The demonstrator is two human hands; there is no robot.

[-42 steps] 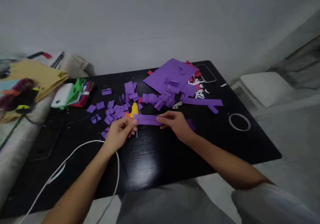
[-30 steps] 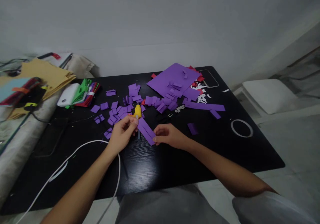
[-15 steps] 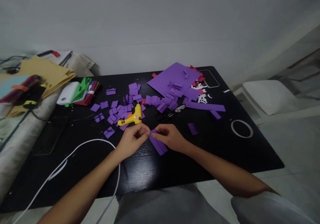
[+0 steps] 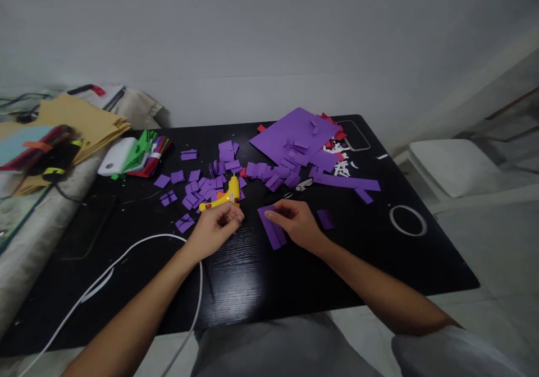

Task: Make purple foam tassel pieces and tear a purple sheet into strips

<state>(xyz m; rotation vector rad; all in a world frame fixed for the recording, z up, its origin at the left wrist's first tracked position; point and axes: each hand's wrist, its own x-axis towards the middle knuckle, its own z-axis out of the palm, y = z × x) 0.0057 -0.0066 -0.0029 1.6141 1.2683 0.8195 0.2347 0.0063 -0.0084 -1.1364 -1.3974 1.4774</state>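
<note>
Between the thumb and fingers of my right hand (image 4: 295, 223) is a folded purple strip (image 4: 272, 232), held near its upper end and slanting over the black table. My left hand (image 4: 216, 228) is apart from the strip, its thumb and fingertips pinched together; whatever they may hold is too small to make out. Just beyond my left hand lies a yellow glue gun (image 4: 233, 189), its handle partly hidden by the fingers. Many small folded purple pieces (image 4: 205, 188) lie around and behind the glue gun.
A large purple sheet (image 4: 290, 133) lies at the back, with red and white scraps (image 4: 342, 166) beside it. Small scissors (image 4: 304, 184) are near the middle. A tape ring (image 4: 407, 220) lies right. A white cable (image 4: 126, 252) crosses the left side, near bundled coloured strips (image 4: 147, 155).
My left hand has come away from the purple strip and moved left, now overlapping the glue gun. The strip, in my right hand, has shifted slightly right and up.
</note>
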